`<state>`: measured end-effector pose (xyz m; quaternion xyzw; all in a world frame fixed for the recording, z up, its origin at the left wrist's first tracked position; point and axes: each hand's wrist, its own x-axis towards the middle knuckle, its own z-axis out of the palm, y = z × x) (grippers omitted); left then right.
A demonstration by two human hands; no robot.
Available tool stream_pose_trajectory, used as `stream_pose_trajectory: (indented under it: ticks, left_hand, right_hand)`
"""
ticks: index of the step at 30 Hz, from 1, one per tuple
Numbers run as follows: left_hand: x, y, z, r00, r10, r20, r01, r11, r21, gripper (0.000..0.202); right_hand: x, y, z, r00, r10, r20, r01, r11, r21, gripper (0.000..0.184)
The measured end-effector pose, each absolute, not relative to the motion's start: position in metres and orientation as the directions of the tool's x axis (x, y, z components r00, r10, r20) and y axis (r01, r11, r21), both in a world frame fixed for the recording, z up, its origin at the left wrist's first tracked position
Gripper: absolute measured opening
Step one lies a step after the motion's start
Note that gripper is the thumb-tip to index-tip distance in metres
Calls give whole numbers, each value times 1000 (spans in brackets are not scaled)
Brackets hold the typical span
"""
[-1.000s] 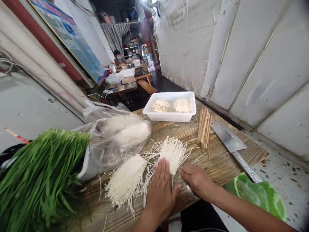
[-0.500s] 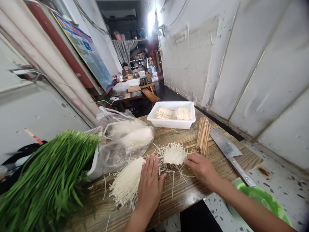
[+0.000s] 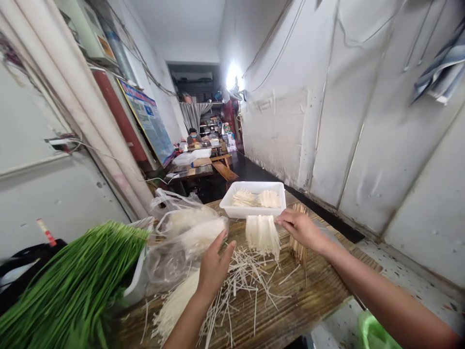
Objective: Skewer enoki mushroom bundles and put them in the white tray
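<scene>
My right hand (image 3: 300,228) pinches the end of a skewer of enoki mushrooms (image 3: 262,235), whose pale stems hang down in a flat row above the wooden board. With thumb and fingers apart, my left hand (image 3: 214,266) hovers empty beside loose enoki strands (image 3: 250,271). A larger enoki bundle (image 3: 174,305) lies partly behind my left forearm. Beyond the raised skewer stands a white plastic tray (image 3: 250,212) holding two fanned enoki portions. Wooden skewers (image 3: 298,249) lie in a bunch below my right hand, partly hidden by it.
A clear bag (image 3: 174,252) with more enoki sits left of the tray. Long green chives (image 3: 72,271) fill the left side. My right arm mostly covers a cleaver (image 3: 329,232). A green-lined bucket (image 3: 374,329) is at lower right; a person (image 3: 193,138) sits far back.
My right hand has lifted the enoki skewer off the board toward the tray, its stems now hanging. My left hand has come off the enoki bundle. The view has tilted upward.
</scene>
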<state>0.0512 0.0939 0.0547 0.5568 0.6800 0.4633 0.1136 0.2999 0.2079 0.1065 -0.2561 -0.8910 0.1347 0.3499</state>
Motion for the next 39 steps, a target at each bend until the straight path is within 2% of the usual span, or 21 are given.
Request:
stream_pose_trajectory:
  ticks: [4, 8, 13, 16, 18, 20, 23, 26, 28, 30, 32, 35, 37, 39]
  left_hand:
    - [55, 101, 51, -333, 900, 282, 460, -106, 882, 70]
    - [59, 102, 51, -339, 892, 300, 414, -145, 899, 69]
    - [62, 98, 75, -361, 883, 300, 361, -164, 918, 71]
    - [65, 94, 86, -189, 960, 205, 167, -174, 970, 62]
    - [66, 92, 85, -39, 996, 81, 62, -79, 995, 51]
    - [66, 90, 76, 15, 1000, -12, 26, 12, 1000, 41]
    - [67, 87, 54, -35, 997, -67, 25, 68, 997, 30]
    - [70, 86, 33, -60, 992, -113, 15, 114, 993, 30]
    - [72, 85, 23, -66, 986, -153, 11, 154, 988, 35]
    - [73, 85, 14, -78, 981, -179, 47, 183, 982, 48]
    - [71, 85, 9, -110, 984, -139, 139, 154, 978, 50]
    - [65, 90, 12, -189, 982, -7, 259, 57, 964, 39]
    - [63, 97, 26, -235, 972, -13, 195, 60, 979, 42]
    - [66, 106, 48, -265, 962, -68, 32, 80, 996, 50]
  right_hand:
    - [293, 205, 125, -608, 555, 568, 294, 822, -488, 21]
    - [287, 196, 129, -613, 565, 553, 238, 799, -552, 22]
    - [280, 186, 128, -647, 572, 505, 172, 754, -634, 21]
    - [277, 183, 126, -650, 593, 475, 148, 712, -686, 22]
    - [277, 183, 122, -639, 620, 454, 142, 676, -723, 24]
    - [280, 186, 117, -620, 657, 429, 143, 632, -762, 27]
    - [289, 191, 111, -585, 721, 372, 155, 549, -821, 33]
    - [300, 196, 110, -560, 774, 295, 173, 458, -872, 37]
    - [307, 201, 114, -550, 800, 241, 184, 397, -899, 37]
    - [313, 208, 120, -534, 823, 193, 189, 338, -922, 37]
    - [319, 218, 128, -514, 844, 153, 185, 283, -941, 37]
    - [320, 230, 137, -491, 865, 109, 157, 211, -965, 37]
    - [314, 230, 135, -470, 877, 96, 118, 171, -978, 37]
    - [300, 220, 126, -444, 891, 98, 64, 141, -988, 37]
